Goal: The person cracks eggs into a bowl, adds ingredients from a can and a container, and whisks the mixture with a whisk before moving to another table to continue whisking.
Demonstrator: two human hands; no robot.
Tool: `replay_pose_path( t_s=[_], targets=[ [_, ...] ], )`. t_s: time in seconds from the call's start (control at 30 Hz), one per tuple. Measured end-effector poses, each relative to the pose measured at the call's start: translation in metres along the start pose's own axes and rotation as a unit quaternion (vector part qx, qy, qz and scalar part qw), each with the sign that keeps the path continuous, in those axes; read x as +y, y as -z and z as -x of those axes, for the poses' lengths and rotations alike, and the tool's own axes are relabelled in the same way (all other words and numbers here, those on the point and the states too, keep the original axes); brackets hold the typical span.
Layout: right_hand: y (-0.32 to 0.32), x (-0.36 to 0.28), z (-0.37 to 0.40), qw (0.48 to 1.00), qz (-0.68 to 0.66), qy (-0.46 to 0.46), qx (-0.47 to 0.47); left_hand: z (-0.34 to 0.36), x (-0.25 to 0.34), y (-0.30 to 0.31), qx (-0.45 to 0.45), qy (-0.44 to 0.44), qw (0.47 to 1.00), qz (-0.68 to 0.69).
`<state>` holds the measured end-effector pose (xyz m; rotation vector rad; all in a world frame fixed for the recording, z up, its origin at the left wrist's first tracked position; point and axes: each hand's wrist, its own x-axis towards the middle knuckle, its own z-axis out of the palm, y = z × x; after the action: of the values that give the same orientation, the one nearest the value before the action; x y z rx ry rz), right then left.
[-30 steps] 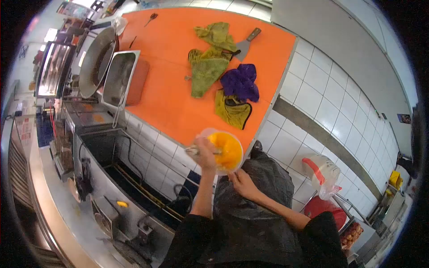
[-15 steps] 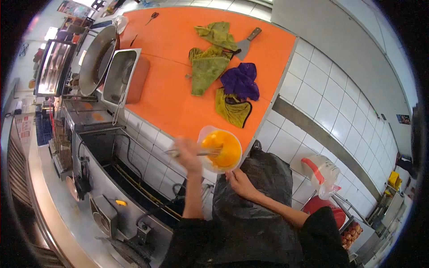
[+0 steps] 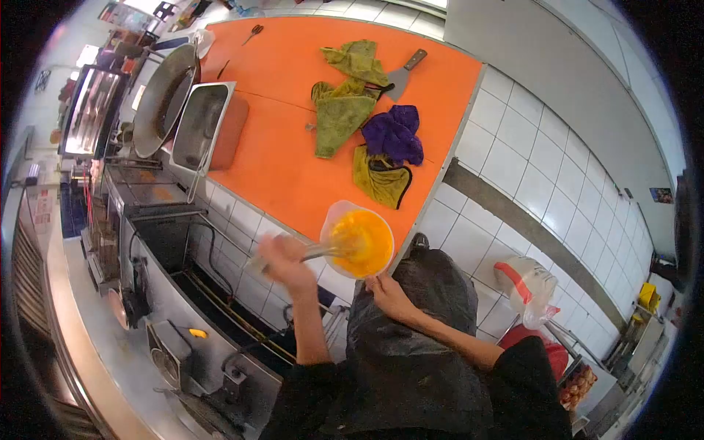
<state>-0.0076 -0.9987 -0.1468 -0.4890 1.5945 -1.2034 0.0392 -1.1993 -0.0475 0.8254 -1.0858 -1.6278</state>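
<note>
A white plastic bowl [image 3: 337, 211] of yellow-orange liquid that looks like beaten egg [image 3: 375, 233] is at the table's near corner. My right hand [image 3: 392, 296] is closed on the near edge of the bowl. My left hand [image 3: 288, 262], smeared by motion, is wrapped round the handle of a metal fork [image 3: 317, 251]. The fork's head is down in the liquid and blurred.
On the orange table [image 3: 271, 147] lie green cloths [image 3: 343, 117], a purple cloth [image 3: 393, 135], a scraper [image 3: 400, 79] and scissors [image 3: 253, 34]. A metal pan [image 3: 200, 121] and a wok [image 3: 158, 103] stand left. Below them is a fryer [image 3: 158, 253]; a plastic bag [image 3: 526, 282] hangs right.
My left hand has moved left and slightly down with the fork, whose head stays in the liquid. The bowl and my right hand have shifted slightly up and left in view.
</note>
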Motion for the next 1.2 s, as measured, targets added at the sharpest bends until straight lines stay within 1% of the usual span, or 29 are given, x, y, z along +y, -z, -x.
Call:
replay_pose_path(
  t_s=[0.03, 0.07, 0.13, 0.17, 0.23, 0.27, 0.37, 0.4, 0.43, 0.47, 0.53, 0.57, 0.6, 0.63, 0.67, 0.7, 0.73, 0.77, 0.8, 0.83, 0.9, 0.93, 0.97, 1.0, 1.03, 1.07, 1.13, 1.17, 1.2],
  targets=[
    [-0.004, -0.002, -0.001, 1.000, 0.002, -0.017, 0.007, 0.000, 0.001, 0.001, -0.005, 0.004, 1.000, -0.005],
    [-0.008, 0.001, 0.004, 1.000, -0.001, -0.022, 0.006, 0.004, 0.000, 0.002, 0.020, 0.008, 1.000, -0.018],
    [-0.011, 0.004, -0.002, 0.998, -0.026, 0.036, 0.041, 0.002, -0.004, -0.001, 0.071, -0.002, 0.997, -0.034],
    [-0.010, 0.007, -0.006, 0.998, -0.026, 0.044, 0.045, -0.003, -0.009, -0.006, 0.089, -0.006, 0.995, -0.039],
    [-0.005, 0.016, -0.007, 1.000, 0.004, 0.020, 0.000, -0.005, -0.022, -0.017, 0.136, -0.008, 0.989, -0.052],
    [-0.005, 0.007, -0.008, 1.000, -0.001, 0.018, 0.005, -0.002, -0.034, -0.022, 0.130, -0.004, 0.990, -0.056],
    [-0.003, 0.000, -0.006, 0.999, -0.034, 0.008, 0.019, 0.023, -0.068, -0.035, 0.050, -0.001, 0.990, -0.135],
    [-0.004, 0.010, -0.008, 1.000, -0.027, 0.002, -0.006, 0.010, -0.064, -0.031, 0.046, 0.051, 0.993, -0.098],
    [-0.001, 0.017, -0.004, 0.999, -0.014, -0.012, -0.041, 0.010, -0.048, -0.027, 0.056, 0.050, 0.993, -0.096],
    [0.002, 0.010, -0.013, 0.999, -0.013, -0.004, -0.036, 0.000, -0.030, -0.027, 0.078, 0.026, 0.994, -0.077],
    [-0.001, 0.003, -0.007, 0.999, -0.022, 0.035, 0.017, 0.001, -0.011, -0.024, 0.123, 0.002, 0.991, -0.054],
    [0.002, 0.007, 0.000, 0.999, -0.020, 0.029, 0.016, 0.006, -0.029, -0.022, 0.127, 0.007, 0.990, -0.055],
    [0.005, 0.009, 0.001, 1.000, 0.005, 0.010, -0.018, 0.006, -0.061, -0.020, 0.100, 0.040, 0.992, -0.068],
    [0.005, 0.004, -0.002, 0.999, 0.027, -0.005, -0.046, 0.000, -0.068, -0.028, 0.066, 0.070, 0.992, -0.081],
    [0.003, -0.001, 0.000, 0.998, 0.027, -0.004, -0.050, -0.007, -0.056, -0.017, 0.074, 0.044, 0.986, -0.144],
    [0.000, -0.009, -0.003, 0.999, -0.001, 0.032, 0.005, -0.011, -0.041, -0.007, 0.070, 0.041, 0.986, -0.143],
    [-0.001, -0.015, -0.004, 0.995, -0.033, 0.064, 0.066, -0.009, -0.025, 0.003, 0.016, -0.011, 0.997, -0.077],
    [0.000, -0.013, -0.003, 0.995, -0.036, 0.060, 0.072, -0.004, -0.019, 0.009, -0.033, -0.058, 0.998, -0.010],
    [0.003, -0.009, -0.005, 0.998, -0.036, 0.031, 0.038, 0.012, -0.063, 0.000, 0.098, -0.124, 0.974, -0.161],
    [0.006, -0.007, -0.006, 0.999, -0.034, 0.004, -0.001, 0.014, -0.066, -0.018, 0.103, -0.125, 0.974, -0.159],
    [0.005, -0.008, -0.004, 1.000, -0.018, 0.005, -0.003, 0.009, -0.057, -0.048, 0.161, 0.041, 0.973, -0.163],
    [0.006, -0.008, -0.001, 1.000, -0.004, 0.000, -0.005, -0.005, -0.042, -0.017, 0.066, 0.031, 0.981, -0.181],
    [0.009, -0.013, -0.007, 1.000, -0.004, 0.004, 0.002, -0.011, -0.037, -0.003, 0.058, 0.030, 0.982, -0.178],
    [0.010, -0.017, -0.008, 1.000, -0.017, -0.017, 0.001, -0.009, -0.031, 0.011, -0.017, 0.009, 0.997, -0.080],
    [0.009, -0.018, -0.004, 0.999, -0.029, -0.040, -0.005, -0.003, -0.022, 0.011, -0.086, -0.012, 0.996, 0.019],
    [0.009, -0.012, -0.001, 0.999, -0.027, -0.040, -0.008, 0.000, -0.022, 0.003, -0.083, -0.013, 0.996, 0.018],
    [0.006, -0.002, -0.004, 0.998, -0.022, -0.038, -0.042, -0.005, -0.024, -0.033, 0.023, 0.028, 0.992, -0.121],
    [0.006, -0.005, -0.001, 0.998, -0.021, -0.040, -0.044, 0.000, -0.025, -0.045, 0.081, 0.051, 0.977, -0.190],
    [0.007, -0.010, -0.002, 0.999, -0.018, -0.020, -0.028, 0.003, -0.036, -0.044, 0.082, 0.050, 0.977, -0.189]
  ],
)
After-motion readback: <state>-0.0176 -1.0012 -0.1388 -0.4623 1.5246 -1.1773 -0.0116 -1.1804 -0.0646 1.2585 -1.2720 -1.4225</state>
